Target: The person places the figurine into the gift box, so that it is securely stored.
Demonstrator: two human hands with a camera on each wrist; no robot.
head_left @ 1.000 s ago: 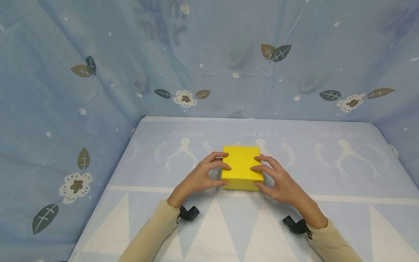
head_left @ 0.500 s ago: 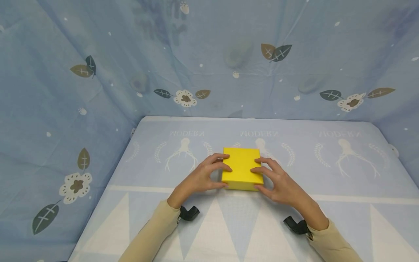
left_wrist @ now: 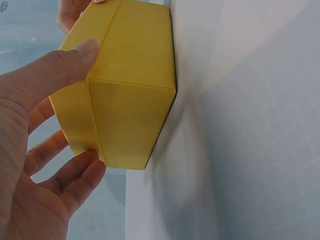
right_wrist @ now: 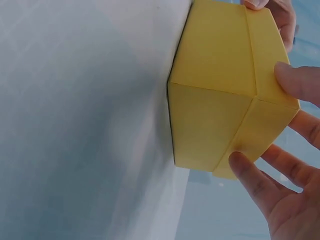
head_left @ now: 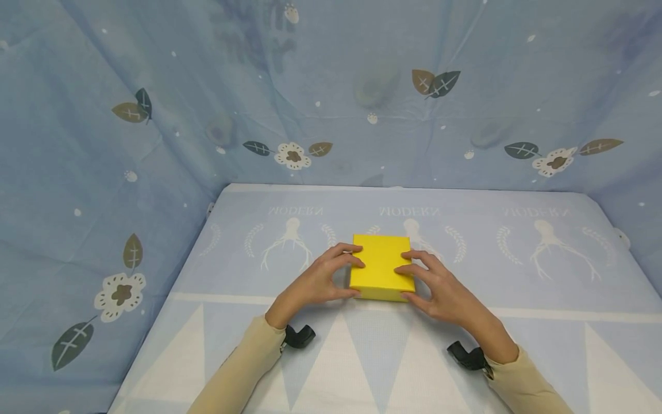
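A yellow box stands on the table in the middle of the head view, its lid (head_left: 383,259) on top. In both wrist views a seam runs round it between the lid and the box's base (left_wrist: 135,117). My left hand (head_left: 323,279) holds the lid's left side, its thumb at the front and its fingers spread along the side and top edge. On the opposite side my right hand (head_left: 439,287) grips the lid in the same way, thumb at the front. The inside of the box is hidden.
A pale blue and white patterned cloth covers the table (head_left: 248,345). Blue curtains (head_left: 331,103) with leaf and flower prints hang behind it and at its sides. Black wrist cameras (head_left: 300,337) sit below both hands.
The lid has sunk slightly, and the front face looks shorter than a second ago. Both hands keep their hold and have barely shifted.
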